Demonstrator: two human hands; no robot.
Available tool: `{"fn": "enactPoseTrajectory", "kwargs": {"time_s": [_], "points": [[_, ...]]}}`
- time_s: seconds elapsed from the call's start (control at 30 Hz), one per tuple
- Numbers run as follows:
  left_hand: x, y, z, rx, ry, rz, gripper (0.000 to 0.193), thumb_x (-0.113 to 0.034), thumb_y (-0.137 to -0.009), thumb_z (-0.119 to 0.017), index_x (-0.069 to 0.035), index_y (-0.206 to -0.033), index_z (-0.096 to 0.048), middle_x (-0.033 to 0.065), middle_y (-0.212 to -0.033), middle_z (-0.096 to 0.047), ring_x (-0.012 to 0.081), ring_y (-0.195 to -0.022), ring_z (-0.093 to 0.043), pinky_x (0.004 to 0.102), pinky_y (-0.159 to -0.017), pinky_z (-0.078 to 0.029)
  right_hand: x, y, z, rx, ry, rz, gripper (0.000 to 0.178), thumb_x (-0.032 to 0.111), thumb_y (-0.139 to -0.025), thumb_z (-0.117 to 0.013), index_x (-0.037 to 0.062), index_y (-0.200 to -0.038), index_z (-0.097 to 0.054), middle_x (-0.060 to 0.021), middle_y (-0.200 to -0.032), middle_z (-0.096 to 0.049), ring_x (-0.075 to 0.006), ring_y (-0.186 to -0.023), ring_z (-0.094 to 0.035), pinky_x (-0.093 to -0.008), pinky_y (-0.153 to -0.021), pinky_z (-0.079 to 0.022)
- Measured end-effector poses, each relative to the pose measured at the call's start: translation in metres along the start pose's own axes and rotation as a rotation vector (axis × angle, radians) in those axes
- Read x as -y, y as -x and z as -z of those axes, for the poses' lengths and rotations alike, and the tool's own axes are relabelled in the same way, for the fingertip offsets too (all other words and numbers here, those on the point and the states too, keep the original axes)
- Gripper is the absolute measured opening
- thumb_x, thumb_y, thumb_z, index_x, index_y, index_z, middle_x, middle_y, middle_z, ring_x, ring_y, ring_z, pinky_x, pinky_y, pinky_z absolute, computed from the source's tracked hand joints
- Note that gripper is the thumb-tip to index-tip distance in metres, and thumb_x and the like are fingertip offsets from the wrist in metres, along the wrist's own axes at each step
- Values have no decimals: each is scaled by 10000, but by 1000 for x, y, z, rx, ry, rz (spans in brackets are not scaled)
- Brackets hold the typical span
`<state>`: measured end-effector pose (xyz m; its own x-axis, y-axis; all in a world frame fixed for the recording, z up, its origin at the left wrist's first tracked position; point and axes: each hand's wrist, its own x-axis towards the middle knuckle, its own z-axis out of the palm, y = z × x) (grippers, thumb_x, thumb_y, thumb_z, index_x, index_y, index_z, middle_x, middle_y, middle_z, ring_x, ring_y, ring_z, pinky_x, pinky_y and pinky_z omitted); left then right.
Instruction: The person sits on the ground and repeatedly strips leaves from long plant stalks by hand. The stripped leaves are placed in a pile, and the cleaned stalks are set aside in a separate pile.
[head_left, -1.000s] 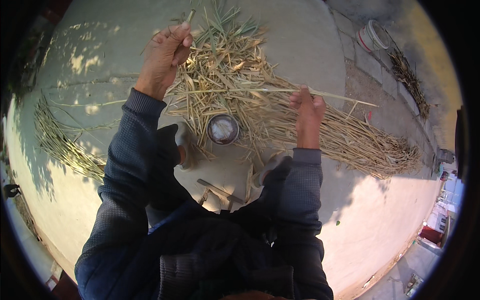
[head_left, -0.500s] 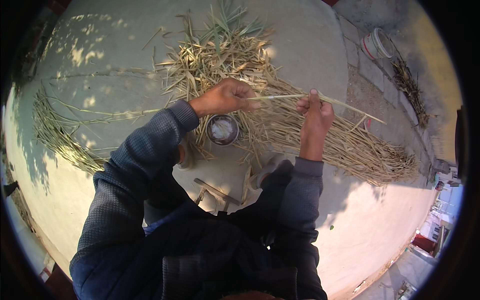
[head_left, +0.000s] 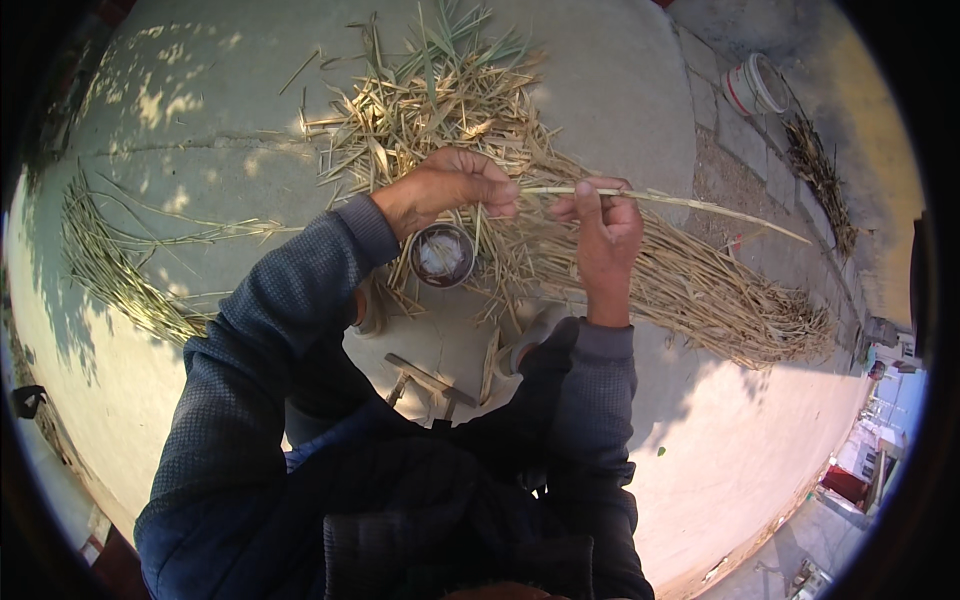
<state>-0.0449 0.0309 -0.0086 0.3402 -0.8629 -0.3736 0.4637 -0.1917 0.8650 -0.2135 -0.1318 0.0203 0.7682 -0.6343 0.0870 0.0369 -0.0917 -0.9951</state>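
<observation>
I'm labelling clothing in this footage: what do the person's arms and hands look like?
Both sleeves are long, dark blue-grey and finely textured, ending in ribbed cuffs at the wrists. The left hand and right hand are bare, without gloves.

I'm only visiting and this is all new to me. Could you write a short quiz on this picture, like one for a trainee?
1. True or false: the right hand is empty.
2. Where in the picture does the white bucket show?
A) lower left
B) upper right
C) lower middle
3. In the picture, which hand is nearer the round bowl?

Key:
1. False; its fingers hold a pale stalk.
2. B
3. The left hand, just above the bowl in the picture.
</observation>
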Motion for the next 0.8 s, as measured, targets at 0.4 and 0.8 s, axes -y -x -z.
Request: {"fn": "enactPoseTrajectory", "kwargs": {"time_s": [0.4, 0.8], "points": [[-7, 2, 43, -132, -799, -552, 329, -312, -1032, -652, 10, -1044, -715, 59, -846, -705, 123, -775, -647, 321, -753, -520, -3, -2, 9, -25, -10, -85, 273, 247, -1014, -688, -4, -1108, -636, -112, -822, -733, -158, -751, -702, -277, -699, -564], [12, 3, 8, -109, -768, -621, 180, -184, -936, -771, -20, -995, -728, 56, -864, -752, 121, -794, -699, 287, -698, -551, -9, -5, 10, -204, -125, -196, 350, 322, -982, -731, -6, -1019, -615, -136, -865, -729, -189, -736, -709, -299, -667, -574]]}}
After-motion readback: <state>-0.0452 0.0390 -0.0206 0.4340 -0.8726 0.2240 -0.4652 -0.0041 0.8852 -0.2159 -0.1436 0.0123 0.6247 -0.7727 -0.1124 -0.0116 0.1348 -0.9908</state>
